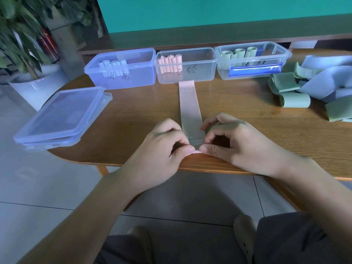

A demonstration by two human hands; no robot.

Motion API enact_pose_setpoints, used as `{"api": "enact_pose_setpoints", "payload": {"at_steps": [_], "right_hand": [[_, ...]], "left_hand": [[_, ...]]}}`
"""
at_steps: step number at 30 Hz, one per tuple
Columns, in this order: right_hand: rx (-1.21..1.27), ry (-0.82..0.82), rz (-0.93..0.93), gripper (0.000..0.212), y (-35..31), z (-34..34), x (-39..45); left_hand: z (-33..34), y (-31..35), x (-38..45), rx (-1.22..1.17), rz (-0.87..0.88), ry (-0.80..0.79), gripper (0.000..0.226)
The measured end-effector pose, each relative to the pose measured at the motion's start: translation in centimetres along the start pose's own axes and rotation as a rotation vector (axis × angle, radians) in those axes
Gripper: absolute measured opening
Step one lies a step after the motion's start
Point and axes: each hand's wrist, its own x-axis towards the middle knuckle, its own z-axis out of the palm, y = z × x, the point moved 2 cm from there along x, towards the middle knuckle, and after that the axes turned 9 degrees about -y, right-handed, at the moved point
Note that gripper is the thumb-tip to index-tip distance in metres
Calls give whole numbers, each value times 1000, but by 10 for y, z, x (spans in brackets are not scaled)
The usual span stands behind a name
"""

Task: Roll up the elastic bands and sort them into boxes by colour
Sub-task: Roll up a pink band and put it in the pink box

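1. Both hands work the near end of the pink band (189,109), which lies flat on the table (133,115) running from the pink box (187,65) toward the near edge; the left hand (167,141) pinches its near corner between thumb and curled fingers; the right hand (234,141) does the same opposite, thumbs almost touching.
2. Risks, as I judge them: the first turn looks loose, so the roll could spring open if either pinch slackens; uneven pressure could skew it into a cone; the start sits near the table edge, so it might slip off.
3. Surface and room: wood-grain table; blue box (122,69) left, green box (253,60) right, each holding rolls; stacked lids (59,119) at left; unrolled bands (312,86) heaped right; tiled floor, teal wall, potted plant (22,35).
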Motion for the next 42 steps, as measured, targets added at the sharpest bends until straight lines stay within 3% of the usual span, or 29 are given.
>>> {"api": "enact_pose_setpoints", "payload": {"at_steps": [7,11,20,26,33,42], "right_hand": [[3,-10,117,20,0,-3,5],[-3,-8,130,21,-1,-4,7],[64,34,47,10,-1,-2,8],[52,72,-33,7,0,0,7],[28,18,-138,10,5,0,6],[9,58,-119,10,6,0,7]], "left_hand": [[2,2,3,-1,-70,7,14],[0,6,3,-75,-25,26,8],[-3,3,1,-74,79,1,6],[-4,5,2,-92,50,18,18],[-1,4,4,-72,5,17,9],[2,3,1,-35,30,85,16]]}}
